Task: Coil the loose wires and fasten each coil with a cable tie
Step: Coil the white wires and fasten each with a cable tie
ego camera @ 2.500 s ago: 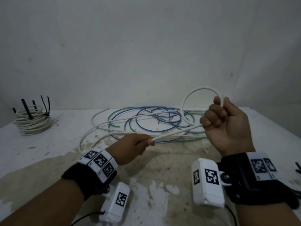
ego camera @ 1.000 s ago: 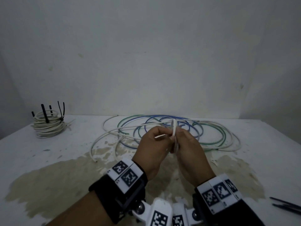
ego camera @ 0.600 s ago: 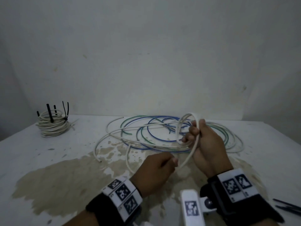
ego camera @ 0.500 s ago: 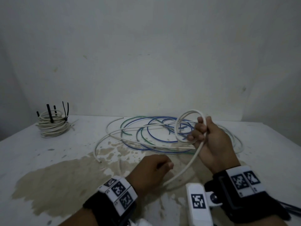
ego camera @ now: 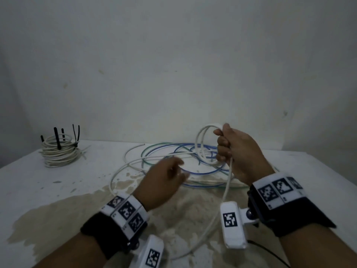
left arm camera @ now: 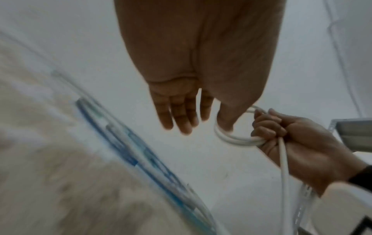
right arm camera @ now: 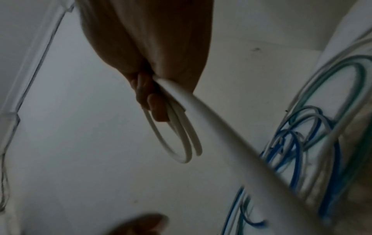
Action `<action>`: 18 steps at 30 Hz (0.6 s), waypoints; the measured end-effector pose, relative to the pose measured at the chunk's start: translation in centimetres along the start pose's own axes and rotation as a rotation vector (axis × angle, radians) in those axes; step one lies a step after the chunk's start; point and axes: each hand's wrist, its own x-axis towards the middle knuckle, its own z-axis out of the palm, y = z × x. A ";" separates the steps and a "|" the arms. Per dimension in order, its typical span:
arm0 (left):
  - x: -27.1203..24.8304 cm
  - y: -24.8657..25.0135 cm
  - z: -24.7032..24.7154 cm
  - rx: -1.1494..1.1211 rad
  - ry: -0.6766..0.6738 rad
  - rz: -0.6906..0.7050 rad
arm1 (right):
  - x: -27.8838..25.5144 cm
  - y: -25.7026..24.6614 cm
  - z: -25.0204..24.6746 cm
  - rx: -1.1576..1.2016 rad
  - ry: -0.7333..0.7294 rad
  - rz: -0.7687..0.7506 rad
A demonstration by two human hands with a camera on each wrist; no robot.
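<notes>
My right hand [ego camera: 222,146] grips a small coil of white wire [ego camera: 200,149], two or three loops, raised above the table. The wire's free length [ego camera: 227,190] hangs from that fist toward the near edge. In the right wrist view the fingers [right arm camera: 155,103] clamp the white loops [right arm camera: 177,143]. My left hand [ego camera: 179,171] hovers left of the coil, blurred, fingers relaxed and holding nothing. The left wrist view shows its straight fingers [left arm camera: 179,114] beside the right fist [left arm camera: 281,135] and the loops [left arm camera: 233,138]. Loose blue, green and white wires [ego camera: 164,151] lie behind both hands.
A finished white coil bound with black cable ties [ego camera: 59,151] stands at the back left of the white table [ego camera: 38,190]. A brownish stain [ego camera: 63,215] covers the near middle. A wall closes the far edge.
My left hand has let the white wire go and moved up and away toward the loose pile. The right hand keeps its coil, which has gained a loop since 2.5 s ago.
</notes>
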 end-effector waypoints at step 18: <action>1.1 4.0 -8.8 -0.514 -0.148 -0.175 | -0.6 -1.3 9.2 -0.701 -0.420 0.116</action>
